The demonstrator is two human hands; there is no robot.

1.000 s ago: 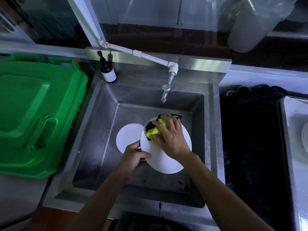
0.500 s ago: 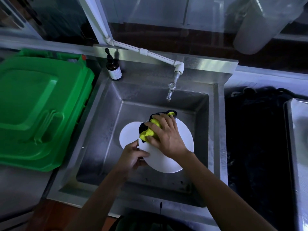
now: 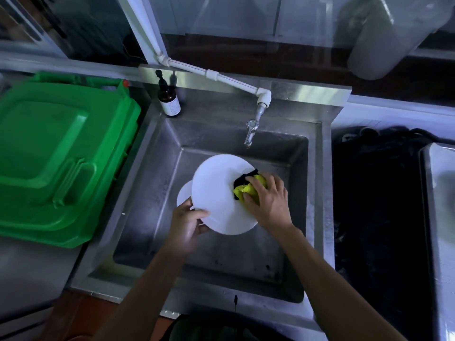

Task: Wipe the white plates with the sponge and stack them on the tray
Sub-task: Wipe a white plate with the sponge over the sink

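Observation:
Over the steel sink (image 3: 152,168) I hold a white plate (image 3: 214,190) tilted towards me. My left hand (image 3: 188,223) grips its lower left rim, thumb on the face. My right hand (image 3: 268,200) presses a yellow and black sponge (image 3: 248,187) against the plate's right side, fingers curled over it. A second white plate (image 3: 184,195) lies on the sink bottom, mostly hidden behind the held one. A metal tray (image 3: 438,193) shows at the right edge of the view.
A tap (image 3: 251,131) on a white pipe hangs over the sink's back. A brown pump bottle (image 3: 168,102) stands on the back left corner. A green bin lid (image 3: 56,156) fills the left. Dark cloth (image 3: 374,193) lies between sink and tray.
The sponge and my right hand have slid from the plate's upper left to its right side. More of the plate's face shows now, and it covers more of the plate below.

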